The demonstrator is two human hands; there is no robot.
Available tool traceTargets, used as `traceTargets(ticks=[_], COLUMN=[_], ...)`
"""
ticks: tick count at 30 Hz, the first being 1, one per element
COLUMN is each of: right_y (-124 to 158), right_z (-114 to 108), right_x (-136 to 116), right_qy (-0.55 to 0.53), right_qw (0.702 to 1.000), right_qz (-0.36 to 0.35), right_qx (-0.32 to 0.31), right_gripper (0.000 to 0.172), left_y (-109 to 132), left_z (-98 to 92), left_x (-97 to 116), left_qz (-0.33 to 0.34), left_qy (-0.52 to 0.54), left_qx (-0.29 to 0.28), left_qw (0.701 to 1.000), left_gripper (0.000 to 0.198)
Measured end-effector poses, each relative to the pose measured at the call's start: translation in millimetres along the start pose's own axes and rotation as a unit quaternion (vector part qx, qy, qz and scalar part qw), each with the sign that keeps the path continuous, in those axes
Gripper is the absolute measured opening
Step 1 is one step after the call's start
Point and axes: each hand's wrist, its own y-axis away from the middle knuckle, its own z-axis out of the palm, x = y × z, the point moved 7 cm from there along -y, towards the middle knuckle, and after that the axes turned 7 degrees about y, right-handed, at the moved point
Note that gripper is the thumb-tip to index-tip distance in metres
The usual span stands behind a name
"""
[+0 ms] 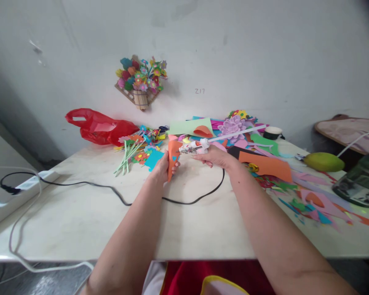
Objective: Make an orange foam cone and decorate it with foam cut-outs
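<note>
My left hand (163, 167) grips an upright orange foam sheet piece (173, 157), which carries small blue shapes. Closed around a white hot glue gun (199, 144) is my right hand (213, 155). The gun's nozzle end points left and is right beside the orange piece; I cannot tell if they touch. A long pale glue stick (240, 133) sticks out of its back toward the upper right. A blue foam piece (154, 159) shows just left of my left hand. The gun's black cord (184, 203) loops across the table below my hands.
Green stems (127, 155), foam flowers (140, 157) and a red plastic bag (101, 128) lie at the left back. Foam sheets and scraps (320, 205) cover the right side, near a green jar (361, 180). A power strip (27, 190) sits at the left edge. A flower basket (140, 99) hangs on the wall.
</note>
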Motion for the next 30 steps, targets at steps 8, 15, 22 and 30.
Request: traceTargets(ticks=[8, 15, 22, 30], right_y=[3.4, 2.3, 4.6, 3.2], right_z=[-3.3, -2.4, -0.5, -0.6], right_x=[-6.0, -4.7, -7.6, -9.8], right_qy=[0.007, 0.007, 0.016, 0.010], right_qw=[1.000, 1.000, 1.000, 1.000], right_qz=[-0.003, -0.003, 0.002, -0.008], right_qx=[0.025, 0.017, 0.004, 0.019], right_gripper=[0.026, 0.026, 0.026, 0.025], left_y=[3.2, 2.8, 3.1, -0.4], left_z=[2.6, 1.9, 2.5, 0.7], left_x=[0.0, -0.4, -0.4, -2.2], left_qz=[-0.003, -0.010, -0.013, -0.019], left_qy=[-0.015, 0.020, 0.025, 0.025], left_qx=[0.003, 0.001, -0.008, -0.011], left_qw=[1.000, 1.000, 1.000, 0.999], left_gripper=[0.052, 0.053, 0.052, 0.053])
